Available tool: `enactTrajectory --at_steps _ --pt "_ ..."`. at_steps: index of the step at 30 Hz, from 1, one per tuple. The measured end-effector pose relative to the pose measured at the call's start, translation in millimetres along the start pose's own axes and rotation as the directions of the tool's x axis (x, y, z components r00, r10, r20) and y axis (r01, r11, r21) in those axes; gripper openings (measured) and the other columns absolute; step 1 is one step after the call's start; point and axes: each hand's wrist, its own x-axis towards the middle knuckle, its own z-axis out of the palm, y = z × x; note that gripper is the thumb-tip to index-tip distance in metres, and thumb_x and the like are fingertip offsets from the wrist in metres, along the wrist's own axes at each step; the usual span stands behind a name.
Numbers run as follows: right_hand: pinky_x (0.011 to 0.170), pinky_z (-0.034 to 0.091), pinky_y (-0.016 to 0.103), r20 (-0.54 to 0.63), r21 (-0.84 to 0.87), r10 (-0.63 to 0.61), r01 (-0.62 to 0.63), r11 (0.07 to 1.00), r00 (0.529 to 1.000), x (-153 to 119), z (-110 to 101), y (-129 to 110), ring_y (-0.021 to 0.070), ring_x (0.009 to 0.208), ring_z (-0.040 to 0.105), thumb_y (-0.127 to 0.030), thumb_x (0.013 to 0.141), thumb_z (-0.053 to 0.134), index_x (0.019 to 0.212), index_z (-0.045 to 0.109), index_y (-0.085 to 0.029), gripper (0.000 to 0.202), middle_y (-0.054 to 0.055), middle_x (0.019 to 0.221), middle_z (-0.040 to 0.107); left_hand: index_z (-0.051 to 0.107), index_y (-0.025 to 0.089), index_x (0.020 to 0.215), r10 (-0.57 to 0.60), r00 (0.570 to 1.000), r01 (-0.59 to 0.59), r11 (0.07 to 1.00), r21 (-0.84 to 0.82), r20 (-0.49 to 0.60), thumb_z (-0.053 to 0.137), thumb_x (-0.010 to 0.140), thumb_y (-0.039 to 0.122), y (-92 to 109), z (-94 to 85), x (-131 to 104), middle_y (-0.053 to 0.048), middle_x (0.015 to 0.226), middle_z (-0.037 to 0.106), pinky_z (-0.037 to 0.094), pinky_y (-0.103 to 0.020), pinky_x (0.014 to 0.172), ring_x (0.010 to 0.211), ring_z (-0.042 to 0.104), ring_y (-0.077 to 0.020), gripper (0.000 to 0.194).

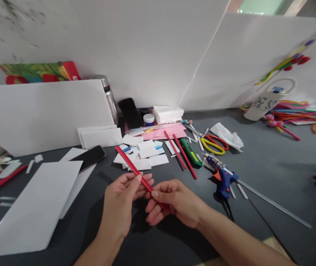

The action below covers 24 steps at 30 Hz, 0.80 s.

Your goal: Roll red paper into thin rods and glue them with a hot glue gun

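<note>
Red strip (128,160): held slantwise above the dark counter (258,159), its far end pointing away to my left. My left hand (121,197) pinches it near the middle between thumb and fingers; my right hand (171,201) pinches its nearer part, thumb on top, fingers curled beneath. To the right of my right hand lies a blue glue gun (224,183) with a clear glue stick (274,204) extending from its rear. Just beyond my hands are a pile of white card pieces (147,149), two thin red sticks (185,157) and a green cutter (190,151). Left of my left hand, white sheets (36,207) lie beside a black phone (93,157). Farther off, scissors (213,144) with red and yellow handles lie near a crumpled white tissue (227,136); a steel bottle (110,101) stands farthest.
</note>
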Motion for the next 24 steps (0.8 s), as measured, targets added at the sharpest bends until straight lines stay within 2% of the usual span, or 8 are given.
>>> enactTrajectory --at_steps 8,13,18,21,24 --pt "0.06 0.059 0.036 0.016 0.008 -0.013 0.013 1.0 1.0 1 2 1 0.0211 0.06 0.073 -0.041 0.078 0.078 0.09 0.066 -0.006 0.038 0.011 0.074 0.072 0.067 0.011 0.09 -0.004 1.0 0.003 1.0 -0.023 -0.018 0.076 0.077 0.033 -4 -1.8 4 -0.015 0.096 0.078 0.059 -0.03 0.07 0.086 0.075 -0.0253 0.027" --pt "0.057 0.058 0.033 -0.029 -0.099 0.014 -0.017 0.995 0.999 2 1 2 0.0216 0.06 0.073 -0.044 0.075 0.078 0.089 0.063 -0.01 0.04 0.011 0.076 0.074 0.066 0.012 0.087 -0.019 0.999 0.018 1.0 -0.023 -0.048 0.079 0.073 0.032 -3 -3.0 8 -0.014 0.09 0.079 0.059 -0.032 0.073 0.083 0.076 -0.0251 0.027" --pt "0.052 0.058 0.033 -0.05 -0.133 -0.01 0.003 0.991 0.999 3 2 4 0.0227 0.059 0.072 -0.045 0.073 0.078 0.086 0.062 -0.01 0.041 0.01 0.072 0.072 0.067 0.011 0.087 -0.021 0.999 0.02 0.999 -0.028 -0.028 0.079 0.073 0.033 -1 -4.0 8 -0.014 0.09 0.079 0.059 -0.031 0.075 0.085 0.076 -0.0246 0.028" --pt "0.048 0.056 0.03 -0.054 -0.14 -0.021 0.013 0.99 0.998 4 3 5 0.0221 0.057 0.072 -0.044 0.072 0.079 0.086 0.062 -0.01 0.041 0.009 0.071 0.071 0.069 0.012 0.092 -0.028 0.999 0.028 1.0 -0.012 -0.026 0.079 0.074 0.033 -2 -5.0 9 -0.013 0.093 0.079 0.06 -0.03 0.071 0.081 0.076 -0.0229 0.03" --pt "0.05 0.057 0.032 -0.055 -0.159 -0.024 0.015 0.987 0.998 3 4 4 0.0218 0.059 0.072 -0.046 0.073 0.078 0.086 0.062 -0.011 0.042 0.009 0.074 0.072 0.07 0.012 0.094 -0.048 0.999 0.047 0.999 -0.022 -0.017 0.078 0.074 0.034 -2 -7.6 10 -0.011 0.09 0.079 0.06 -0.029 0.068 0.077 0.076 -0.0221 0.03"
